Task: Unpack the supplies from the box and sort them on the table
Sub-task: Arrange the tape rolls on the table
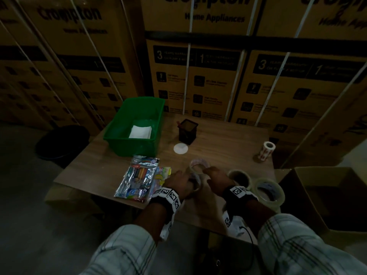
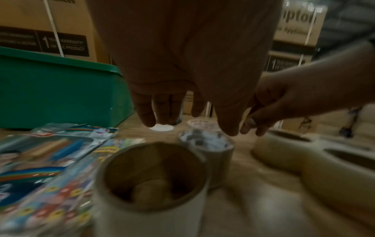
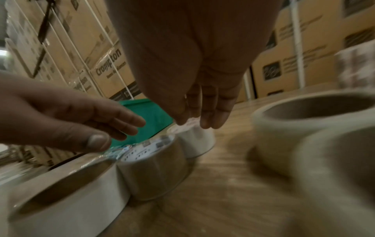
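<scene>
Wooden table (image 1: 111,165), small, its near edge running slantwise under both wrists.

Left hand (image 1: 179,180): fingers straight and loose, hovering over a row of three tape rolls, gripping nothing. Right hand (image 1: 215,180): likewise slack and extended, fingertips (image 3: 211,123) just above the farthest roll (image 1: 199,163).

Row of rolls, near to far: a plain roll (image 3: 67,181), a printed-core roll (image 3: 154,166) touching it, then the farthest roll just beyond.

Two larger tape rolls (image 1: 269,192), right of the right wrist, side by side at the table's near-right corner, close to the edge.

Colour-pen packets (image 1: 137,179), two overlapping, flat at the near-left, the front one reaching the table's edge.

Green bin (image 1: 117,128), far-left corner, white paper (image 1: 140,132) inside.

Black mesh pen holder (image 1: 187,132), centre-back; a white disc (image 1: 180,148) just in front of it.

Printed label roll (image 1: 266,150), upright near the right edge.

Bare tabletop lies between the disc, the label roll and the hands.

Open cardboard box (image 1: 327,197), on the floor just right of the table; its inside is too dark to read.
</scene>
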